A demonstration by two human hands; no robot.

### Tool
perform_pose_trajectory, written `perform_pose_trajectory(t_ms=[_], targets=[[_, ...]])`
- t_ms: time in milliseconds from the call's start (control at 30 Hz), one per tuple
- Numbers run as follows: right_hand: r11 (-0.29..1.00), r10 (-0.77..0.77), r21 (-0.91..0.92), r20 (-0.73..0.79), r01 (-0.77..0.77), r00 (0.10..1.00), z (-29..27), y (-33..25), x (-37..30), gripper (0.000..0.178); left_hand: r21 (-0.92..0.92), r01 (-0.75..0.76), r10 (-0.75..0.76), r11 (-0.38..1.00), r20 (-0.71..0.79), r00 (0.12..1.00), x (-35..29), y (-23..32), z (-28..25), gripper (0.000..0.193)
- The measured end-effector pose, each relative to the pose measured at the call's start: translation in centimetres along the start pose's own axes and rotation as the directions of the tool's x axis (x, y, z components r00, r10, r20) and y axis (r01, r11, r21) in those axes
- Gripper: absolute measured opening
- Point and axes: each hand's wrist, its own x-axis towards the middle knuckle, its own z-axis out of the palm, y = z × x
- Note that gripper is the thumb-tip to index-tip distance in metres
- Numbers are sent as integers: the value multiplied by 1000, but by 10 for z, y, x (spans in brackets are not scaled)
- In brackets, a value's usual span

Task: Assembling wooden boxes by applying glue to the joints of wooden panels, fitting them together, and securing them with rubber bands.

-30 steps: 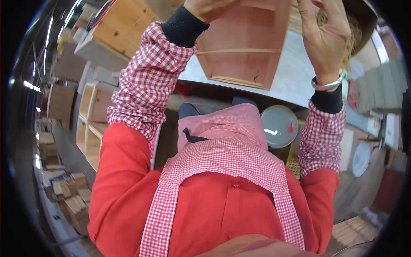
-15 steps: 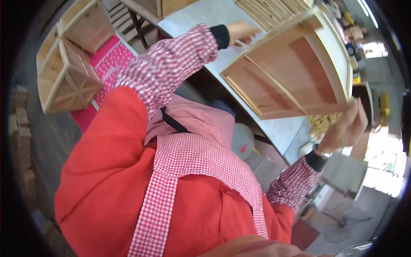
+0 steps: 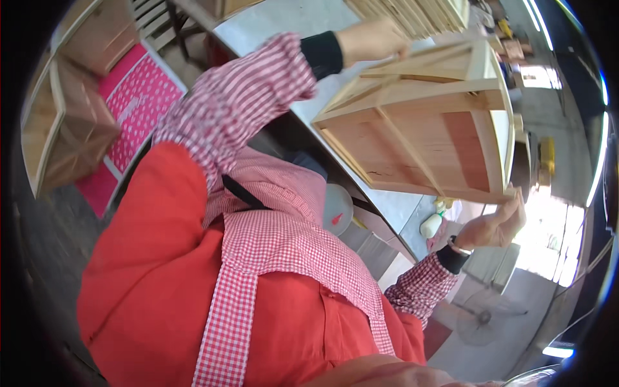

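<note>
A pale wooden box [image 3: 412,145] with a bar across its panel and reddish-brown bands stands tilted above the table. My left hand [image 3: 374,42] is at its upper edge, fingers curled in against the wood. At the lower right corner of the box, my right hand [image 3: 496,222] pinches the edge between thumb and fingers. Now the upper side of the box shows too, with slanting slats and a thin strip running over it. The fingertips of my left hand are partly hidden.
The light-topped table [image 3: 258,26] lies under the box. Beyond it is a stack of wooden pieces [image 3: 412,16]. A white bottle [image 3: 431,225] lies near the table's right end. At left, more wooden boxes [image 3: 80,119] rest on a pink dotted sheet [image 3: 142,97]. A fan [image 3: 483,317] stands at lower right.
My left hand has come in to the box's upper edge and its fingers have curled. The box has tipped, showing more of its upper side. My right hand stays at its corner.
</note>
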Motion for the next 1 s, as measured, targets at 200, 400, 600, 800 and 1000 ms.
perform_pose_trajectory(t_ms=[200, 400, 600, 800, 1000], targets=[[998, -59, -20, -81, 57, 995, 10, -2, 0, 12, 440, -657, 734, 612, -5, 680, -32, 101, 27, 25], [998, -10, 52, -140, 17, 990, 5, 5, -10, 11, 371, -723, 760, 583, 66, 647, -23, 122, 31, 26], [993, -114, -2, -173, 116, 978, 15, 22, -10, 10, 310, -779, 768, 546, 187, 613, -1, 113, 34, 17], [997, 42, 76, -156, -31, 987, 10, 9, -12, 8, 237, -713, 712, 660, 106, 694, -12, 123, 37, 21], [895, 400, 162, 122, -416, 908, -21, 4, 15, 11, 182, -233, 206, 955, 159, 966, 20, 146, 31, 16]])
